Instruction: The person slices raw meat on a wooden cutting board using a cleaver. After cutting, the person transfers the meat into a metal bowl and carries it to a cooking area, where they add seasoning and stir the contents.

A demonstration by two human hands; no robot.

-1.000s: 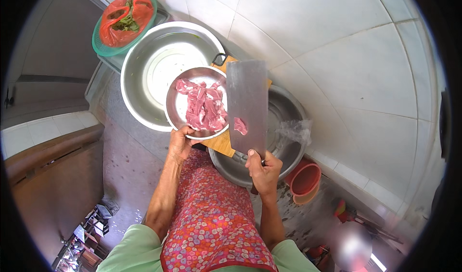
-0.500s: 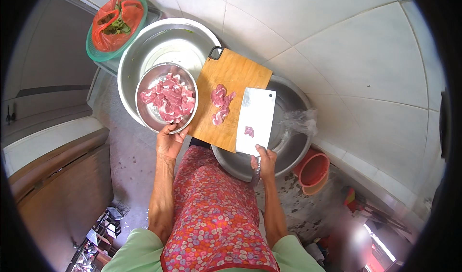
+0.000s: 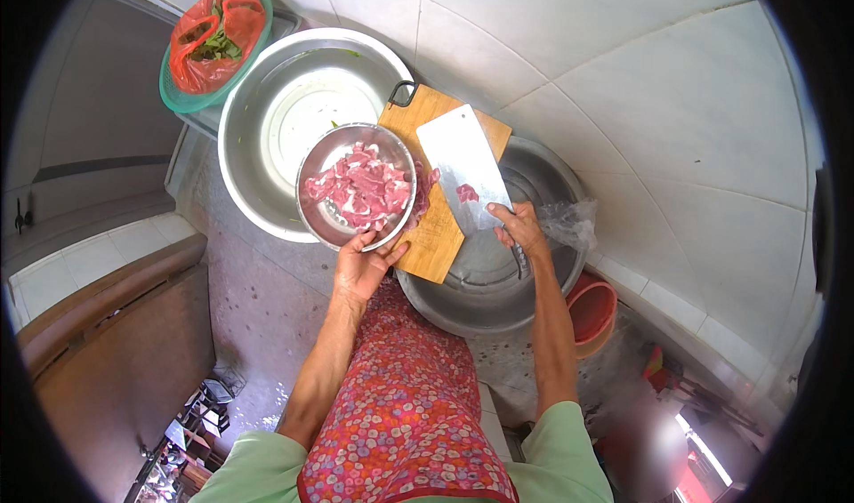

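My left hand [image 3: 363, 270] grips the near rim of a small steel bowl [image 3: 313, 208] filled with sliced raw meat [image 3: 363, 187]. The bowl overlaps the left part of a wooden cutting board [image 3: 436, 245]. In my right hand [image 3: 521, 227] is a cleaver [image 3: 458, 152], its broad blade lying flat over the board, with a small slice of meat [image 3: 467, 193] on it. More meat slices [image 3: 431, 183] lie on the board, partly hidden between the bowl and the blade. The cleaver's handle is mostly covered by my fingers.
A large metal basin [image 3: 240, 160] holding water stands at the left, and a grey basin [image 3: 454, 312] sits under the board. Clear plastic [image 3: 569, 225] hangs over its right rim. A red bucket [image 3: 592, 307], a green basket [image 3: 182, 103] with a red bag [image 3: 205, 72], and a tiled wall [image 3: 658, 103] surround these.
The bowl has moved right in my left hand, over the board's meat. My right hand has swung the cleaver up, its blade tipping left across the board toward the bowl.
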